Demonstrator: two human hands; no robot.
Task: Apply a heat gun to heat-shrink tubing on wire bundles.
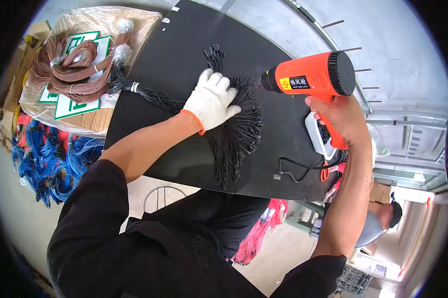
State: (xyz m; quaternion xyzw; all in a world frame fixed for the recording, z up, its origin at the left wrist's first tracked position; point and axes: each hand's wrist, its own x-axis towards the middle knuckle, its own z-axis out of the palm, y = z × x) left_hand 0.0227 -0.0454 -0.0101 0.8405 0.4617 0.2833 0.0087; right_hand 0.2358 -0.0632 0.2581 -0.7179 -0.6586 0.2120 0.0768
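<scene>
My right hand (344, 116) is wrapped round the handle of an orange heat gun (303, 74). The gun's dark nozzle points left toward a fan of thin black wires (246, 124), with a gap between nozzle and wires. In a white glove with an orange cuff, my left hand (211, 99) lies on those wires, fingers stretched and spread. From under it the wires run left as a bundle, bound by a white tie (134, 87). More dark wire ends (215, 57) stick out beyond my left fingertips. My right hand wears no glove.
The black table (159, 64) carries a white tray (313, 130), orange-handled scissors (324, 171) and a black cord (308, 167). Brown wire coils (82, 74) lie on a plastic-covered stack at left, above blue wire bundles (60, 159). Pink bundles (256, 238) hang below; another person (378, 226) is at right.
</scene>
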